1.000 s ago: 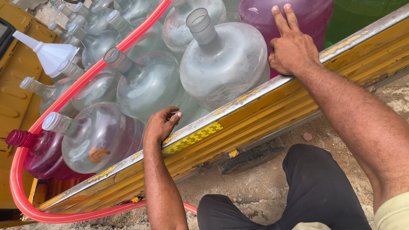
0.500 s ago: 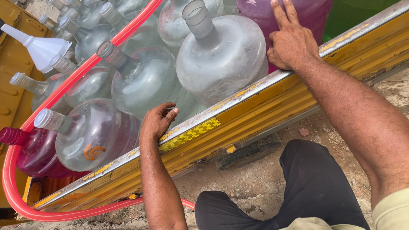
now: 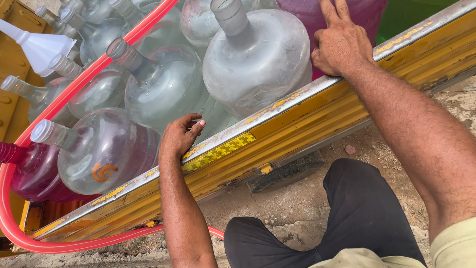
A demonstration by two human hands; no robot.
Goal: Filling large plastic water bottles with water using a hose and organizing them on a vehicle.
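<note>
My left hand (image 3: 178, 136) grips the metal-edged yellow side wall (image 3: 297, 114) of a cart, fingers curled over its rim beside a clear water jug (image 3: 106, 154). My right hand (image 3: 342, 42) rests further along the same rim, its fingers spread flat against a purple jug (image 3: 317, 17). A large clear jug (image 3: 258, 59) lies tilted between my two hands, neck pointing up and away. Several more clear jugs (image 3: 163, 89) lie packed behind it in the cart bed.
A red hose (image 3: 64, 99) loops over the jugs and hangs down under the cart. A white funnel (image 3: 42, 47) sits at the far left, a dark red jug (image 3: 29, 171) below it. My black-trousered knee (image 3: 357, 213) is over dirt ground (image 3: 297, 203).
The view has drifted slightly, so the cart and jugs sit lower left in the picture. Both hands stay on the cart's rim in the same grip.
</note>
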